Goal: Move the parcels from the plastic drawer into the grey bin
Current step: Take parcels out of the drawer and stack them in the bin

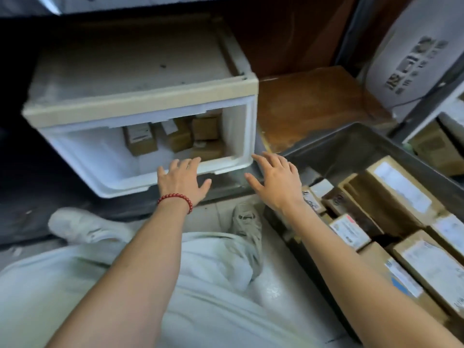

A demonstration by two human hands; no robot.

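The white plastic drawer (82,159) is pulled out of its beige cabinet (140,96). Several brown cardboard parcels (175,136) stand at the back of the drawer, partly hidden under the cabinet top. My left hand (183,182), with a red bead bracelet on the wrist, has its fingers spread over the drawer's front rim. My right hand (276,182) hovers open just right of the drawer's front corner, holding nothing. The grey bin (351,144) lies at the right, and it holds several labelled parcels (401,192).
I sit on the floor with my legs and pale shoes (88,229) below the drawer. A rusty brown shelf surface (313,101) lies behind the bin. A metal rack post (426,104) and a white sack (414,54) stand at the upper right.
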